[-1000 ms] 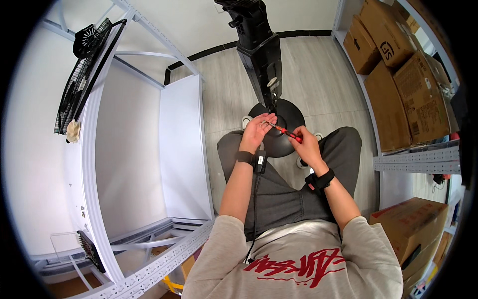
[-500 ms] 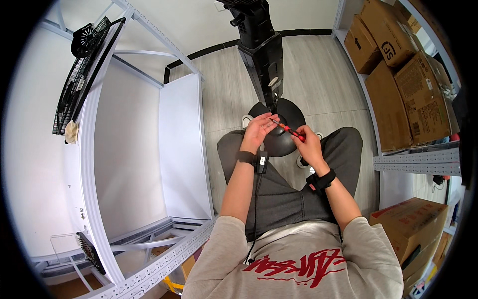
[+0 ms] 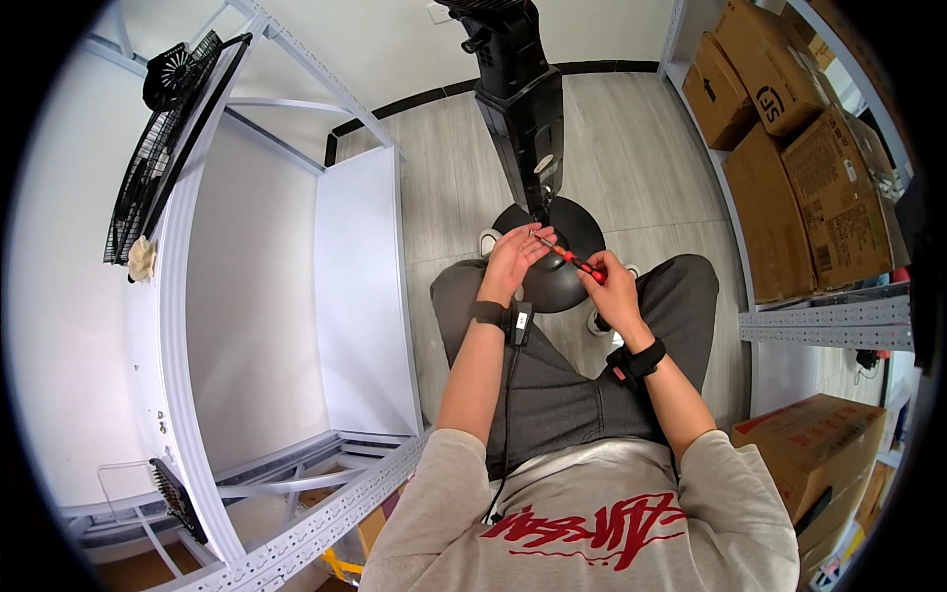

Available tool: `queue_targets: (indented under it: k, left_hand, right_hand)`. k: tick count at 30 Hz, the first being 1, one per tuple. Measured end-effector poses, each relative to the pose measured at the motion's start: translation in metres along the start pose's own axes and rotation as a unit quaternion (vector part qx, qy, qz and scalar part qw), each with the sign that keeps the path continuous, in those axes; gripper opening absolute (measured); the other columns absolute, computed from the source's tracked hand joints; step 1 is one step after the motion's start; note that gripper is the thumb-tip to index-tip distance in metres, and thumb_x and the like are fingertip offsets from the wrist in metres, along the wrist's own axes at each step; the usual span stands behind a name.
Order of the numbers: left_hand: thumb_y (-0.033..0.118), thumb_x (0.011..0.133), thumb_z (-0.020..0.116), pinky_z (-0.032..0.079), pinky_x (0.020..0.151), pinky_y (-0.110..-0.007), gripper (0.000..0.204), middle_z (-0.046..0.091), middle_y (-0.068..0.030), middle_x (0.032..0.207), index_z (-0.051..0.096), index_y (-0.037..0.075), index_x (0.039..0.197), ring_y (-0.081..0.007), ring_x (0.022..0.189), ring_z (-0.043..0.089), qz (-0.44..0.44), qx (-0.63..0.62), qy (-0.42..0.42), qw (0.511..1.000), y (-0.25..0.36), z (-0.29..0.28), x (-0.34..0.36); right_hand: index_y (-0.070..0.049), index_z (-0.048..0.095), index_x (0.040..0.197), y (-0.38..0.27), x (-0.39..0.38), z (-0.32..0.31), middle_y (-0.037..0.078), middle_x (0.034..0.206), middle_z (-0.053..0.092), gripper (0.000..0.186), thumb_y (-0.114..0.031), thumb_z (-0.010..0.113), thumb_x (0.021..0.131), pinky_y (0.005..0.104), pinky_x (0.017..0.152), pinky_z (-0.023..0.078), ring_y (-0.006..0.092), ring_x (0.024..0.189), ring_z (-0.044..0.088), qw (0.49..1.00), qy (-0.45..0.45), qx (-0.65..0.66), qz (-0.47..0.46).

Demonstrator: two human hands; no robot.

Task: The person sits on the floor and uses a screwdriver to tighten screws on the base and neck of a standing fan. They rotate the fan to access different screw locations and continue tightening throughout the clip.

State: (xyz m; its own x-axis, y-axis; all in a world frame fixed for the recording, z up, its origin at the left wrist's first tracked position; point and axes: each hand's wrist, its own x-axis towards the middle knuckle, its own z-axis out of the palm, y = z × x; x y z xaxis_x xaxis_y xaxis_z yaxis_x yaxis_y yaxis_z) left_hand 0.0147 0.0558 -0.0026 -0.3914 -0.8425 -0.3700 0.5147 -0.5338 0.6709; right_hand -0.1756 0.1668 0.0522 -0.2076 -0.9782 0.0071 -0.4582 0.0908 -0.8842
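Seated, both forearms reaching forward over the lap, elbows bent, wrists banded in black. Right hand [image 3: 614,286] curled shut around the red handle of a screwdriver [image 3: 564,253], shaft angled up and leftward from the fist. Left hand [image 3: 515,259] raised with palm turned inward, fingers loosely cupped at the screwdriver's tip, pinching something too small to make out. Directly beneath and just beyond both hands, a round black base [image 3: 552,259] on the floor, with a black column [image 3: 521,109] rising away from it. Left of the left arm, a white shelf [image 3: 360,296]; right of the right arm, stacked cardboard boxes [image 3: 809,178].
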Motion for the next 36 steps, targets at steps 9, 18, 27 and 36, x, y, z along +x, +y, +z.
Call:
queue_targets:
  k: [9, 18, 27, 36]
  left_hand:
    - [0.009, 0.101, 0.052, 0.054, 0.098, -0.038, 0.025, 0.065, -0.0223, 0.122, 0.057, -0.008, 0.12, -0.0297, 0.111, 0.066, 0.021, 0.03, 0.0, 0.999, 0.0, -0.001, 0.0]
    - [0.005, 0.1, 0.053, 0.053, 0.099, -0.037, 0.027, 0.066, -0.0183, 0.119, 0.057, -0.008, 0.124, -0.0262, 0.11, 0.066, 0.031, 0.013, 0.002, 0.999, -0.005, -0.009, 0.004]
    - [0.005, 0.099, 0.056, 0.055, 0.096, -0.037, 0.028, 0.067, -0.0173, 0.117, 0.058, -0.007, 0.124, -0.025, 0.107, 0.067, 0.026, 0.004, 0.004, 1.0, -0.004, -0.007, 0.004]
    - [0.009, 0.098, 0.06, 0.057, 0.09, -0.035, 0.022, 0.069, -0.0181, 0.109, 0.061, -0.006, 0.114, -0.0247, 0.098, 0.069, 0.013, 0.054, 0.029, 0.998, -0.003, -0.008, 0.004]
  right_hand:
    - [-0.002, 0.057, 0.099, 0.002, 0.003, 0.001, 0.014, 0.079, 0.065, 0.022, -0.011, 0.073, 0.086, 0.0362, 0.066, 0.05, 0.0275, 0.071, 0.065, 1.0, 0.008, 0.011, -0.008]
    - [-0.002, 0.058, 0.099, 0.001, 0.002, 0.0, 0.014, 0.079, 0.065, 0.023, -0.011, 0.073, 0.085, 0.0363, 0.066, 0.05, 0.027, 0.071, 0.065, 1.0, 0.008, -0.002, -0.006]
    - [-0.002, 0.058, 0.099, 0.001, 0.006, -0.001, 0.014, 0.081, 0.066, 0.023, -0.01, 0.074, 0.084, 0.0364, 0.067, 0.051, 0.0277, 0.072, 0.065, 1.0, 0.0, -0.004, 0.0]
    - [-0.004, 0.058, 0.102, -0.003, 0.004, -0.005, 0.016, 0.092, 0.063, 0.023, -0.008, 0.072, 0.085, 0.0404, 0.066, 0.052, 0.0356, 0.077, 0.065, 0.988, 0.022, -0.081, -0.132]
